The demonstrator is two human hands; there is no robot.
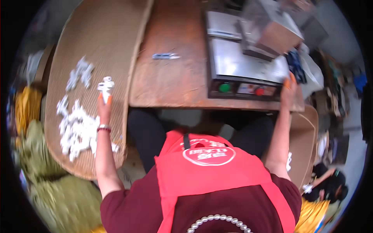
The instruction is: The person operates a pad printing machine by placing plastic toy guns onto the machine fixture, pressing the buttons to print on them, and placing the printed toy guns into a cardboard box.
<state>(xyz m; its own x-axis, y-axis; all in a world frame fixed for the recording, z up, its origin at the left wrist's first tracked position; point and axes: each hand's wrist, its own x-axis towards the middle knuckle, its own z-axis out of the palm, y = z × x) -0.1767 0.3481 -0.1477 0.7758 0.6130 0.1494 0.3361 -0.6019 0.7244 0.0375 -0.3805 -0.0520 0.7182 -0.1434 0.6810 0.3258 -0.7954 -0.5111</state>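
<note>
At nine o'clock, with twelve straight ahead of the person, a heap of small white pieces [79, 130] lies on a brown corrugated cardboard tray [105, 35]. Just beyond, toward ten, the left hand [104, 110] pinches a small white branched piece [105, 84] between nearly closed fingertips. Toward two, the blurred right hand [288, 91] is at the near corner of a dark-sided machine with a silver metal top [244, 58]; its grip cannot be told. Toward twelve, blue-handled snips [166, 56] lie on the reddish-brown wooden surface [171, 83].
</note>
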